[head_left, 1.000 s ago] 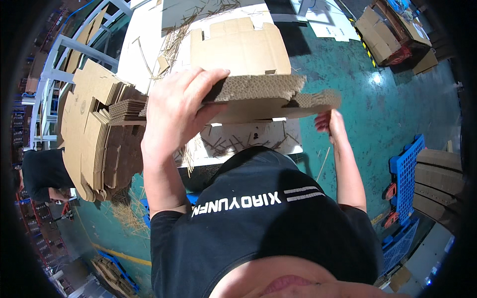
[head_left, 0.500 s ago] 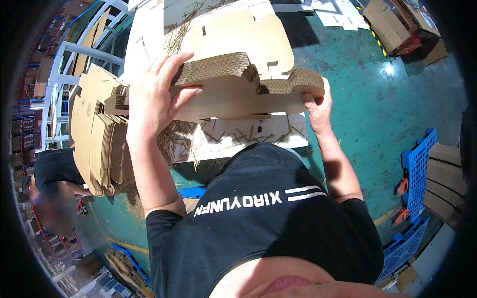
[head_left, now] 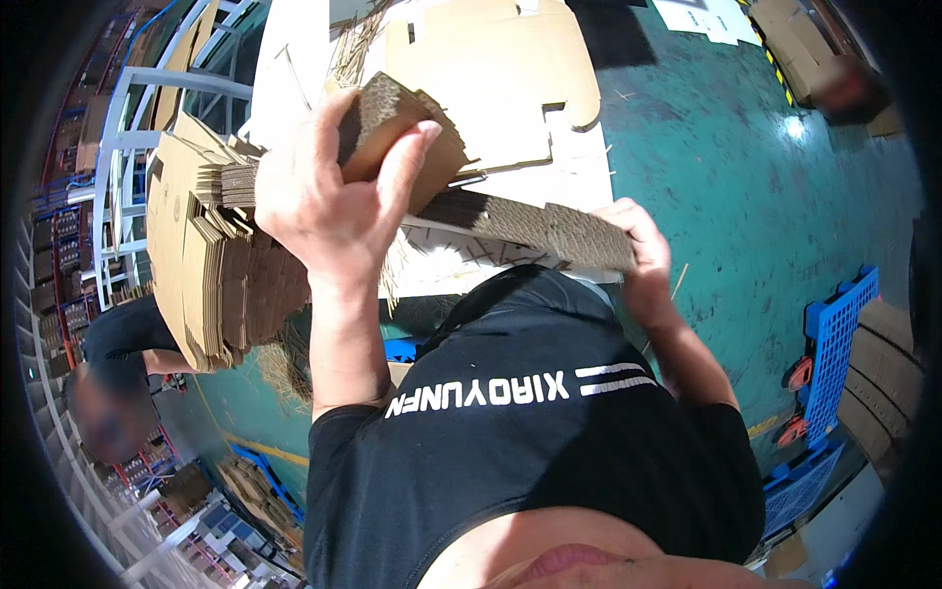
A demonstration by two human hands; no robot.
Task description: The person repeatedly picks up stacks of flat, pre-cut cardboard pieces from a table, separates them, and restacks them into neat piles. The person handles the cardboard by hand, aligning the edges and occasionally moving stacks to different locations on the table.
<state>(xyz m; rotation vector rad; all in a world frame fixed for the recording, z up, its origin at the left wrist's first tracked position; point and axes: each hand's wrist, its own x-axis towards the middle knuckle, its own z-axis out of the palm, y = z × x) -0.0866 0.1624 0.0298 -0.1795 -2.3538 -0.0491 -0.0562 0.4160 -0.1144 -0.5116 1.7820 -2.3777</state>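
**2 hands on 1 cardboard bundle**

Your left hand (head_left: 334,201) sits high at 11 o'clock from picture centre, fingers wrapped over the top edge of the bundle of flat cardboard sheets (head_left: 491,191), thumb side underneath, clamped firmly on it. Your right hand (head_left: 643,260) is at 2 o'clock, closed around the bundle's lower end, where the corrugated edges show. The bundle tilts, high on the left, low on the right, and hangs in front of your chest, above the white table (head_left: 294,59) at 12 o'clock. A large cut-out cardboard sheet (head_left: 510,69) lies flat on that table, just beyond your hands. At 9 o'clock, a tall stack of folded cardboard (head_left: 211,265) stands on edge, just beside your left forearm. Behind it, low at 8 o'clock, another person in a black top (head_left: 123,339) bends down. Over at 3 o'clock, a blue plastic trolley (head_left: 834,339) sits on the green floor (head_left: 746,177), well apart from you.
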